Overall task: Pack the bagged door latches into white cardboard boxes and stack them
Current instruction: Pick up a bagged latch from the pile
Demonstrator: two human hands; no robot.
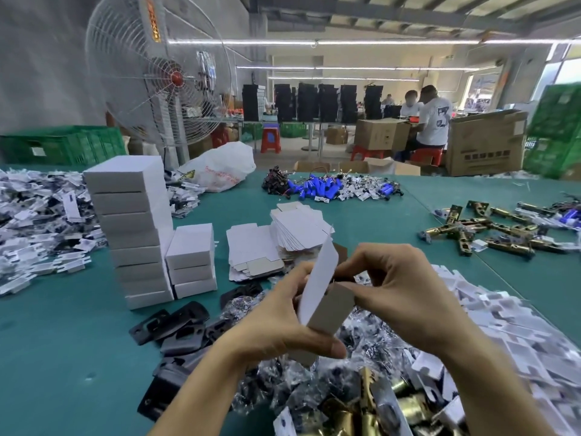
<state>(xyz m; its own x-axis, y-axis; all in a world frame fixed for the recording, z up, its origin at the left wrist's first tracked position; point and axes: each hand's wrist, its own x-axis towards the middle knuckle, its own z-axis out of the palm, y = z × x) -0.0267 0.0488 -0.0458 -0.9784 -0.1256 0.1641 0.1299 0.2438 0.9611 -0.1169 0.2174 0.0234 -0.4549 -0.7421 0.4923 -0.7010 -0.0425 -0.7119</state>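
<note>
Bagged door latches (361, 401), brass parts in clear film, lie heaped on the green counter (78, 341) at its nearest edge, directly below both hands. Above this heap, a partly folded white cardboard box (319, 278) is held tilted, its white panel facing left and its grey inner side facing right. The left hand (283, 325) grips the lower part of the box, fingers curled behind it and the thumb (327, 344) clamped across the front. The right hand (399, 294) pinches the grey flap near the middle of the box, fingers (371, 259) bent together over the upper edge. Black plastic plates (176, 325) lie scattered just left of the left forearm. A heap of white-carded bags (503, 325) spreads to the right of the right wrist. Beyond the hands, flat box blanks (251, 247) lie in two loose piles. To their left stand a short stack of closed boxes (191, 259) and, touching it, a tall stack of closed boxes (135, 228). Unbagged brass latches (490, 228) lie well apart at the right. Blue cylindrical cells (323, 187) and a white plastic sack (220, 168) sit near the far edge. Behind the counter stand a pedestal fan (157, 83), green crates (63, 146), brown cartons (484, 143) and seated workers (434, 118).
</note>
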